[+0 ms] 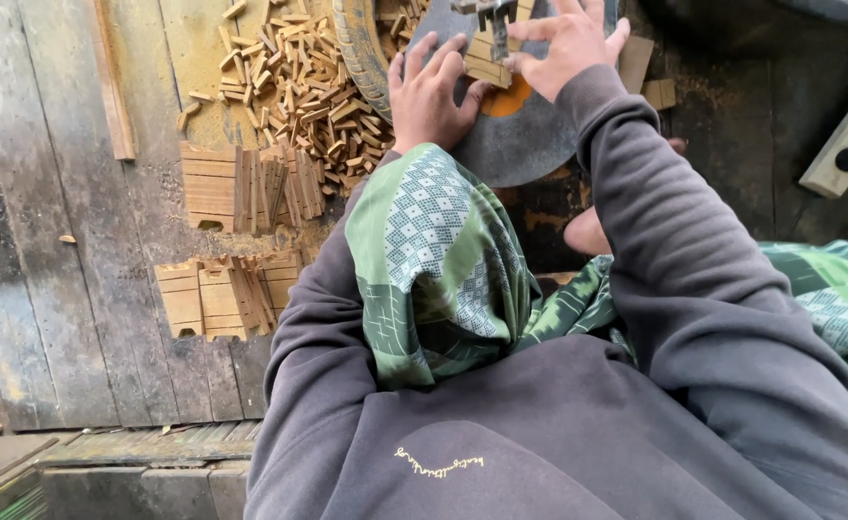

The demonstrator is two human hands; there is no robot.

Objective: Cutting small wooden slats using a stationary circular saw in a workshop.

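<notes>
Both hands are pinching a slotted wooden piece (487,60), apparently under the metal blade guide (489,17): left hand (431,96) near-left, right hand (566,46) far-right.

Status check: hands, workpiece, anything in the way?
Left hand and right hand both pressing the small slotted wooden piece on the round grey saw table. Metal blade guide directly above the piece. Pile of cut wooden bits at left.

place: small woodworking workshop | signs: heap of cut wood bits (299,87) and sawdust on my plank floor (49,241) | stacked notched wooden pieces (241,188) beside me | metal saw plate (520,144) under the blade fixture (491,19)
</notes>
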